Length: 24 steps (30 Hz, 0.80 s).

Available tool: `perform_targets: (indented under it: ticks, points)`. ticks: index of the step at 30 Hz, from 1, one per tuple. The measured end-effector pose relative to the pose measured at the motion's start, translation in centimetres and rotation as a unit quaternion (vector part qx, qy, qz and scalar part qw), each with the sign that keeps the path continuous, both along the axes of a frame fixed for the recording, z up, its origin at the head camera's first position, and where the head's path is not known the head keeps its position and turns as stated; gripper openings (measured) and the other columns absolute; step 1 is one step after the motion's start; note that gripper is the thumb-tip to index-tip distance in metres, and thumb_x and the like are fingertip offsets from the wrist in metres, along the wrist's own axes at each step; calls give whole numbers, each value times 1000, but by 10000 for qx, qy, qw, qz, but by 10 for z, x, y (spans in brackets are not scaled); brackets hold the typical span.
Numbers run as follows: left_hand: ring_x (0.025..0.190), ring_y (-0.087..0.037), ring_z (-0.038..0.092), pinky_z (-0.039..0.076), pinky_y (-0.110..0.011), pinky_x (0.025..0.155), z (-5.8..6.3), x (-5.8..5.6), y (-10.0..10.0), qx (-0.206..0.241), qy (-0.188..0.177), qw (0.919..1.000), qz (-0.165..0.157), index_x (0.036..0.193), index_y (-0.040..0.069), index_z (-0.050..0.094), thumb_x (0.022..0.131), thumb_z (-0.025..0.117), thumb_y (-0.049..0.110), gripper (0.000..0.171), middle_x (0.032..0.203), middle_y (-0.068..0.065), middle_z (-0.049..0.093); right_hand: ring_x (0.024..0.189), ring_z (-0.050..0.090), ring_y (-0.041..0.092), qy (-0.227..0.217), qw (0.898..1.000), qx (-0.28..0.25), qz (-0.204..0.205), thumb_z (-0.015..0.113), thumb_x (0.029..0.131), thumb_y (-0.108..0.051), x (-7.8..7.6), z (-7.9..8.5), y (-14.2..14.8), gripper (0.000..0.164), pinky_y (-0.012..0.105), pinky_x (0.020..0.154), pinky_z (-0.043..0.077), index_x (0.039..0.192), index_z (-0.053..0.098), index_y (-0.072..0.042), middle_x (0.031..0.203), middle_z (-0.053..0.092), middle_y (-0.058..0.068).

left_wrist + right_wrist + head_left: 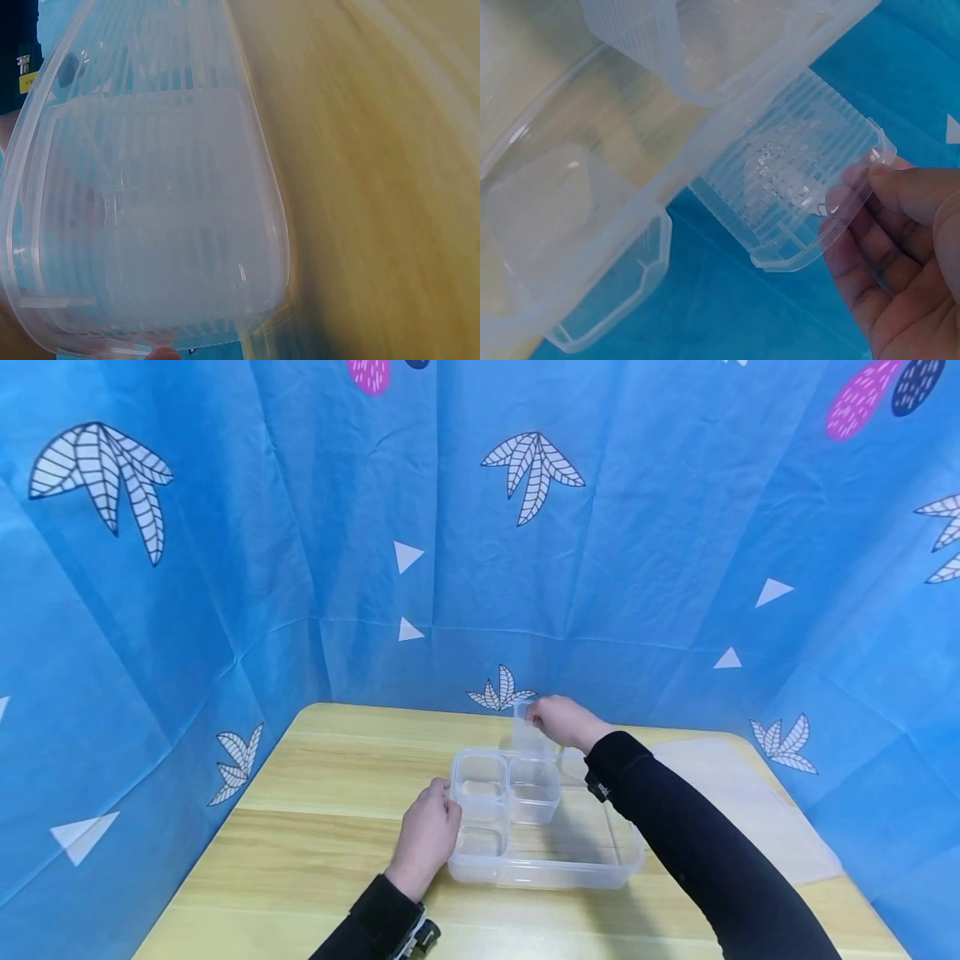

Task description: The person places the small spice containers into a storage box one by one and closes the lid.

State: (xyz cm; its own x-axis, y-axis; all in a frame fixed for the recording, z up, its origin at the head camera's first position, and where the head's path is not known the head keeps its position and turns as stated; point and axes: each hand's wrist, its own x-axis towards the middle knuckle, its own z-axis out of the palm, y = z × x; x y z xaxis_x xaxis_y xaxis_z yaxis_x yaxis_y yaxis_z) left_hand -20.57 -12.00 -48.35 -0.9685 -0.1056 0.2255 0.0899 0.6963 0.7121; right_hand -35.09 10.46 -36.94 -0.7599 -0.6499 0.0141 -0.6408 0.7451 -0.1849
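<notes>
My right hand (564,722) pinches a clear, ribbed plastic cup (787,172) by the rim.
It's at twelve o'clock of a large, clear, rectangular plastic tray (555,877), gripped at nine by my left hand (426,837); a yellow cuff label (28,81) is too small to read.

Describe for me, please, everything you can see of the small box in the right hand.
The small box is translucent, plastic by its look, with ribbed sides, rounded corners and a flared rim. A glinting, textured patch shows through it. The right hand pinches its rim between thumb and fingers, holding it rim-up beyond the far edge of the large tray. Whether it touches the tray is unclear.
</notes>
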Motion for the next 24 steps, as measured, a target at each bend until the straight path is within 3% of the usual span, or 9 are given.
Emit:
perform_targets:
  ticks: [4, 9, 17, 24]
  points:
    - [76, -17, 58, 53, -36, 69, -1, 0, 1, -2, 38, 10000, 10, 123, -5, 58, 98, 52, 11, 30, 85, -4, 58, 70, 43, 20, 122, 9999, 18, 83, 53, 99, 2, 4, 9, 3, 27, 34, 70, 38, 75, 56, -8, 72, 43, 0]
    - [76, -18, 58, 53, -36, 68, -1, 0, 2, 5, 40, 10000, 11, 124, -6, 58, 98, 52, 11, 31, 85, -4, 59, 65, 31, 16, 486, 9983, -26, 332, 53, 99, 3, 7, 18, 8, 38, 32, 66, 29, 69, 37, -15, 68, 26, -3]
    - [75, -17, 58, 53, -35, 67, -2, 0, 1, 14, -29, 10000, 5, 126, -6, 57, 99, 51, 12, 33, 86, -5, 59, 64, 30, 16, 757, 9958, -188, 478, 52, 96, 7, 17, 30, 16, 40, 31, 63, 27, 68, 33, -14, 67, 23, -4]
    - [73, -16, 56, 51, -33, 66, -3, 0, 1, -15, 5, 10000, -17, 126, -6, 57, 99, 51, 12, 33, 84, -4, 58, 66, 37, 18, 998, 9937, -141, 488, 55, 96, 5, 28, 36, 24, 36, 33, 65, 34, 68, 43, -14, 68, 36, -2]
